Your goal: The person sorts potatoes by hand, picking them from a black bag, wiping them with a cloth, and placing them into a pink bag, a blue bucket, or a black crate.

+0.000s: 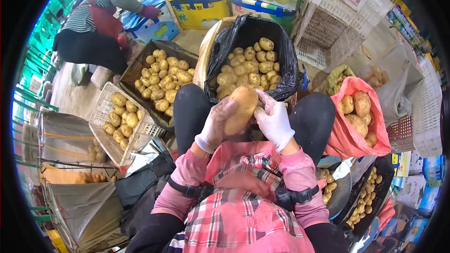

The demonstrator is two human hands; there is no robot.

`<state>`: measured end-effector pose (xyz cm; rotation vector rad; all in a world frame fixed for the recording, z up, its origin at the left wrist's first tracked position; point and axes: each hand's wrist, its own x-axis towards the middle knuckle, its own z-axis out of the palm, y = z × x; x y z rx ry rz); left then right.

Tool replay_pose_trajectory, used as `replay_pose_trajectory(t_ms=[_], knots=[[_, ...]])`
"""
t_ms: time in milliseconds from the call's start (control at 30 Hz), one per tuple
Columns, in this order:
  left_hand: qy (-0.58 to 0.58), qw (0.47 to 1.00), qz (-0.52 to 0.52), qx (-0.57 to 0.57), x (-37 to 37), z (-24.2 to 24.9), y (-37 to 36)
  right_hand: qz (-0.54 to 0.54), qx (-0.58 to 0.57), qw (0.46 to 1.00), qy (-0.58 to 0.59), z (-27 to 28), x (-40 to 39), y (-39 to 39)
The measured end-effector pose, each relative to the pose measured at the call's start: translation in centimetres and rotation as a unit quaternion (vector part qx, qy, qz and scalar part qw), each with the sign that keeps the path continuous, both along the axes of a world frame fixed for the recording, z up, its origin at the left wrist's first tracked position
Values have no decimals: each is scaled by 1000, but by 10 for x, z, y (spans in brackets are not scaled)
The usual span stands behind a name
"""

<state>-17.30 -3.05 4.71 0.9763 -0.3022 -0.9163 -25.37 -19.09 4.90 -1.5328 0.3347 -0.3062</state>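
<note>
A large potato (pixel 242 110) is held up over my lap in white gloves. My left hand (pixel 217 121) wraps round its left side, the glove soiled brown at the fingers. On the other side my right hand (pixel 273 121) has its fingers bent against the potato's edge; some fingertips are hidden. Just beyond my hands stands a box lined with a black plastic bag (pixel 287 61), with many smaller potatoes (pixel 248 68) inside. To the right, a pink sack (pixel 338 136) gapes open around several large potatoes (pixel 358 112).
Left of my knees are a dark crate (pixel 132 80) and a white plastic crate (pixel 105 137), both with potatoes. An upturned white crate (pixel 344 9) and stacked cartons (pixel 199 7) stand ahead. Another person (pixel 96 28) bends over a blue carton (pixel 154 23) at upper left.
</note>
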Motion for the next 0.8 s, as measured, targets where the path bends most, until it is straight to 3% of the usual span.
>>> replay_pose_trajectory(t_ms=[100,167,233,300,333,433,467,500,533,567,633,700,733,800], knots=[[258,945,-78,-187,9,-32,8,-11,-77,996,43,4,-3,3],[291,927,-62,-229,5,-33,8,-3,-158,984,80,0,-5,-2],[310,919,-44,-240,1,-30,13,-64,-275,959,-11,-3,-1,7],[272,943,20,-192,-5,-26,6,-91,-421,899,-75,6,-1,17],[245,953,61,-169,-3,-24,3,-65,-486,861,-132,8,7,21],[101,976,98,-164,-16,-31,-21,-54,-578,809,-91,17,29,50],[43,976,120,-176,-18,-34,-26,-69,-545,833,-70,7,40,49],[-135,975,154,-90,-19,-41,-19,-53,-526,849,-27,5,47,42],[-305,935,179,7,-16,-50,-13,-39,-505,862,19,13,54,38],[-399,901,157,65,-9,-51,-9,-47,-479,874,67,22,63,34],[-159,978,132,27,-7,-44,-6,-75,-458,879,107,24,89,16],[130,988,53,-64,-2,-4,11,-78,-367,923,83,20,110,-13],[147,982,57,-109,10,4,19,-61,-331,936,104,31,116,-20],[162,966,84,-184,48,10,39,-96,-429,898,27,30,122,-39]])
